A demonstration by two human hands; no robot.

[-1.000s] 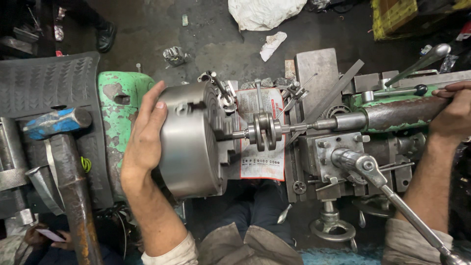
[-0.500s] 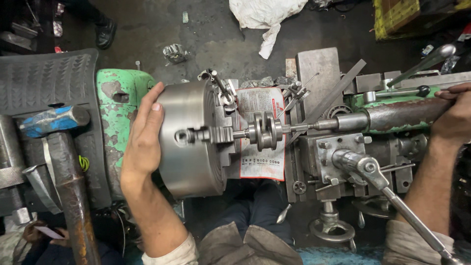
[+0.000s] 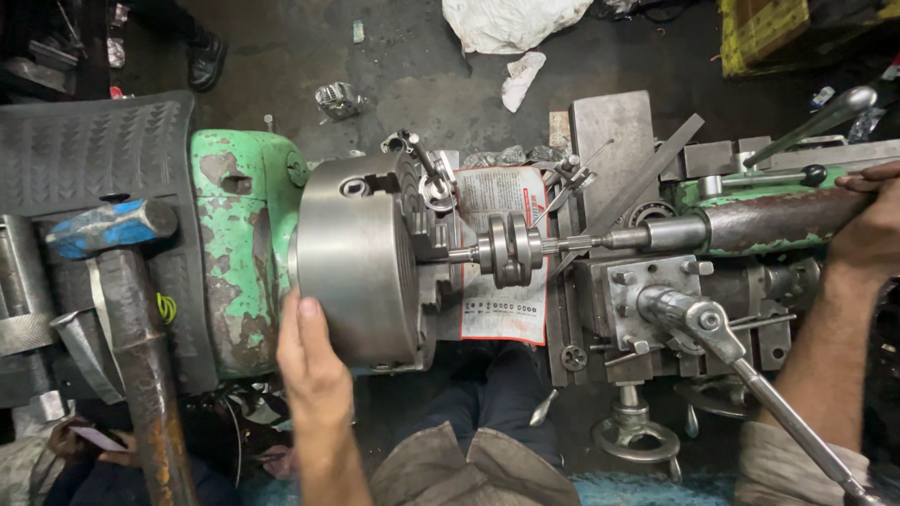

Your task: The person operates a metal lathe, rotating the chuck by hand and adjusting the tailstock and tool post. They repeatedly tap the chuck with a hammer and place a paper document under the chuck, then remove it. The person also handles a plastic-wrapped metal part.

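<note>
The left hand [image 3: 314, 370] lies flat and open-palmed against the lower left rim of the large steel lathe chuck [image 3: 356, 262], fingers spread over its curved side, clasping nothing; the chuck sits left of centre in the frame. At the far right edge the right hand [image 3: 867, 225] curls around the end of the rusty tailstock barrel [image 3: 778, 217], though how tight that grip is cannot be told, since the fingers run out of the frame. Between the two hands, at the centre, a small grooved metal workpiece [image 3: 509, 248] is held in the chuck jaws, and the tailstock's point touches its right end. Under it lies a red and white printed sheet [image 3: 502, 309]. The green, chipped headstock [image 3: 239, 253] stands just left of the chuck. In the lower right a long handle [image 3: 750, 375] slants down from the tool post. At the left edge a blue-headed hammer [image 3: 117, 281] rests on the surface.
</note>
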